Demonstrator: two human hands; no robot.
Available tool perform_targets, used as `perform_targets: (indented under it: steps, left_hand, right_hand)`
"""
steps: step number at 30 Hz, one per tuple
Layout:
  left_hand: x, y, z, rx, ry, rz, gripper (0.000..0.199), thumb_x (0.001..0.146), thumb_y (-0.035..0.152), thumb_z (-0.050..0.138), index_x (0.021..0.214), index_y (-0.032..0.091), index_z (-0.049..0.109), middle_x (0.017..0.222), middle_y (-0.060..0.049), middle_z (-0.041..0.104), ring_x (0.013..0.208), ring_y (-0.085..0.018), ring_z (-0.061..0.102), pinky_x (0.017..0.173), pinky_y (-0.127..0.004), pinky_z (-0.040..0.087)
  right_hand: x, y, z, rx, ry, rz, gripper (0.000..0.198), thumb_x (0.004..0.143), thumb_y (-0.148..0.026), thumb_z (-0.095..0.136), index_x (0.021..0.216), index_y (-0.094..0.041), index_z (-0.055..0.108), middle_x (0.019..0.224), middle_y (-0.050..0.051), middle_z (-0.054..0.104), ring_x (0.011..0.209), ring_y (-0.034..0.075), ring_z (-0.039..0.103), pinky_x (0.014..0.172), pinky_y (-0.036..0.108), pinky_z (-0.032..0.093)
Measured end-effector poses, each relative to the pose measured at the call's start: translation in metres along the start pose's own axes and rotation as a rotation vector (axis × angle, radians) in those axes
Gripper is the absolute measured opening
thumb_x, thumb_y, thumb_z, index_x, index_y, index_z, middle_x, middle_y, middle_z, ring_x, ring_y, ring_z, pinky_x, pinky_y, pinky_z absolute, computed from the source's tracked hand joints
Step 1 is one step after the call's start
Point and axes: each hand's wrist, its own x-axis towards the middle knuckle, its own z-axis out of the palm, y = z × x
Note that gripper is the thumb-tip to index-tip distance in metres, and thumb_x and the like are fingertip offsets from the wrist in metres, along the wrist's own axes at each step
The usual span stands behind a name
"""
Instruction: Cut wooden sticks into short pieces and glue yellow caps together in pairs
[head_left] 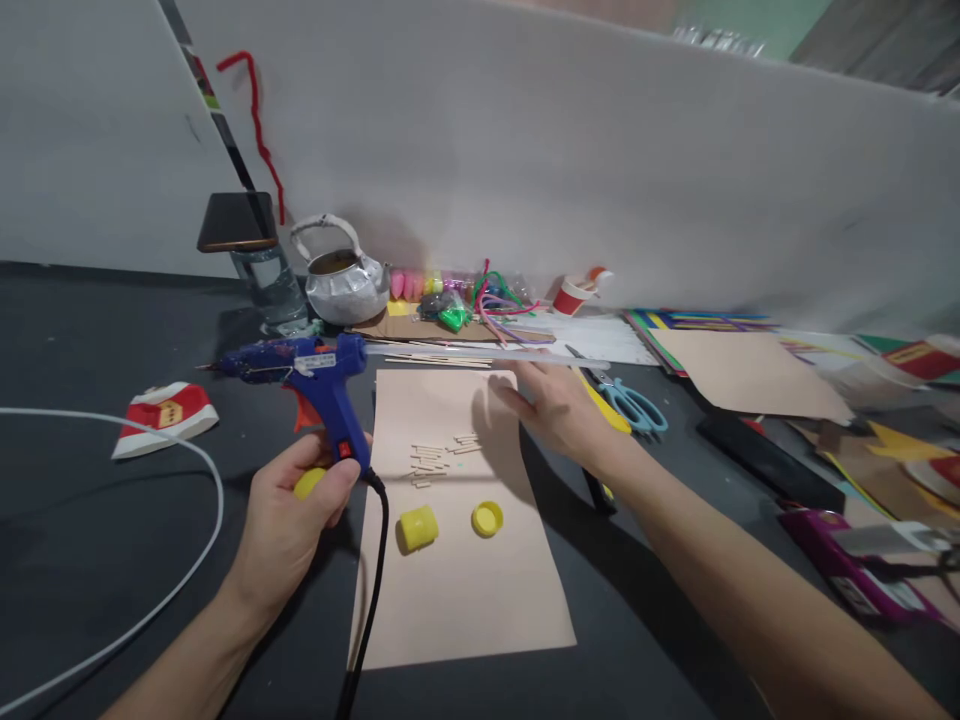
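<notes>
My left hand [300, 510] is closed round the lower handle of a blue glue gun [322, 375], whose nozzle points left. A yellow piece [309, 483] shows between that hand's fingers and palm. Out of the gun's back runs a long clear glue stick [450, 352]. My right hand [559, 405] reaches past the paper's far right corner, thumb and fingers apart, close to thin wooden sticks [435, 360]; the glue stick partly covers its fingertips. On the beige paper [465, 600] lie several short cut sticks [427, 460], a yellow cylinder [418, 527] and a round yellow cap [487, 518].
A black cord [379, 560] hangs from the gun across the paper. Blue-handled scissors [634, 403] and a yellow cutter [607, 405] lie by my right forearm. Behind stand a silver kettle [349, 290] and a water-filled container [270, 285]. A purple tool [847, 570] lies at right.
</notes>
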Motion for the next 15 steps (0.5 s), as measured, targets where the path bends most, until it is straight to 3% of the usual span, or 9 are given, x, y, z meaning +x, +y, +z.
perform_targets:
  steps: [3,6,8,12,15]
  left_hand:
    - [0.001,0.001,0.001,-0.007,0.007,0.000,0.019,0.081,0.033,0.076,0.097,0.022,0.075,0.061,0.005,0.053,0.050,-0.006,0.037,0.043,-0.015,0.030]
    - [0.001,0.002,0.001,-0.003,0.007,-0.009,0.018,0.081,0.032,0.075,0.095,0.021,0.075,0.059,0.005,0.052,0.049,-0.006,0.037,0.043,-0.016,0.030]
    - [0.001,0.002,0.002,0.000,0.010,-0.016,0.018,0.081,0.032,0.075,0.095,0.021,0.075,0.057,0.006,0.051,0.048,-0.006,0.036,0.043,-0.016,0.030]
    - [0.001,0.002,0.002,-0.010,0.031,-0.041,0.020,0.079,0.031,0.075,0.096,0.019,0.074,0.056,0.005,0.051,0.048,-0.007,0.037,0.042,-0.017,0.030]
    - [0.002,0.001,0.002,-0.006,0.018,-0.056,0.019,0.080,0.032,0.075,0.093,0.018,0.074,0.055,0.006,0.049,0.048,-0.007,0.037,0.043,-0.017,0.030]
  right_hand:
    - [-0.013,-0.018,-0.007,0.051,-0.123,-0.018,0.021,0.097,-0.029,0.056,0.113,-0.017,0.063,0.111,0.013,0.067,0.103,0.025,0.061,0.090,0.039,0.049]
    - [-0.034,-0.045,-0.009,0.131,-0.371,-0.147,0.034,0.080,-0.047,0.077,0.097,-0.019,0.069,0.094,0.006,0.070,0.084,0.021,0.065,0.072,0.029,0.051]
    - [-0.048,-0.060,-0.005,0.138,-0.446,-0.158,0.042,0.072,-0.049,0.083,0.096,-0.018,0.069,0.088,0.005,0.069,0.078,0.021,0.064,0.066,0.029,0.050]
    - [-0.055,-0.063,0.004,0.119,-0.454,-0.098,0.016,0.079,-0.023,0.076,0.092,-0.017,0.067,0.089,0.005,0.068,0.078,0.019,0.063,0.067,0.028,0.048]
    - [-0.037,-0.042,0.008,0.073,-0.365,0.032,0.011,0.088,-0.020,0.067,0.099,-0.016,0.065,0.104,0.009,0.068,0.094,0.020,0.064,0.081,0.031,0.050]
